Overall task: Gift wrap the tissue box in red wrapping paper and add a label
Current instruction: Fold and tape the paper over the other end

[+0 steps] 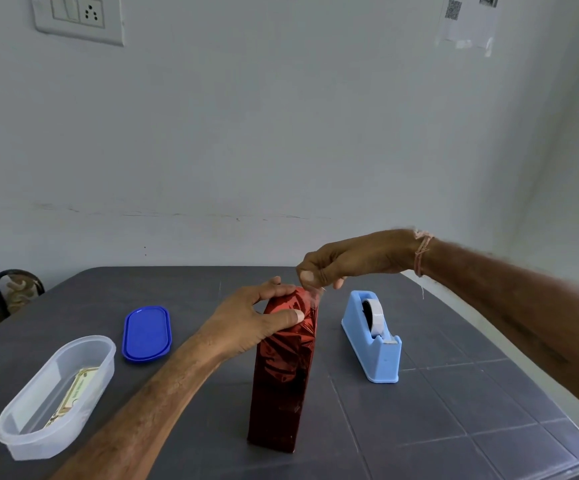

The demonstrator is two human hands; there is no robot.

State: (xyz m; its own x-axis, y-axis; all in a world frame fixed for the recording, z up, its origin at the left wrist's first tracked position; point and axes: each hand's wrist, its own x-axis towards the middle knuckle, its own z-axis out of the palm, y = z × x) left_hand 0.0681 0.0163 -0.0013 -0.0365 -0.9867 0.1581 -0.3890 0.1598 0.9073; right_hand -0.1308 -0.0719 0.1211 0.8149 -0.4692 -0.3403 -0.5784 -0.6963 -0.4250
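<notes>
A box (281, 375) wrapped in shiny, crinkled red foil paper stood on its end near the middle of a dark grey table (454, 410) marked with a faint grid of lines. The left hand (253, 320) reached in from the lower left and gripped the top of the box, fingers curved over the gathered paper and the thumb pressed flat against the near face. The right hand (350, 261) came in from the right with the wrist raised and bent downward, thumb and fingertips pinching a small, clear strip of tape (315, 296) just at the box's top edge. A thin thread band (421, 251) circled that wrist. Just right of the box sat a pale blue plastic tape dispenser (372, 337) with a roll in it. To the left lay a flat, oval, dark blue lid (146, 333), and nearer, a long, translucent plastic tub (56, 393) holding a cream label (76, 389) with a printed border.
</notes>
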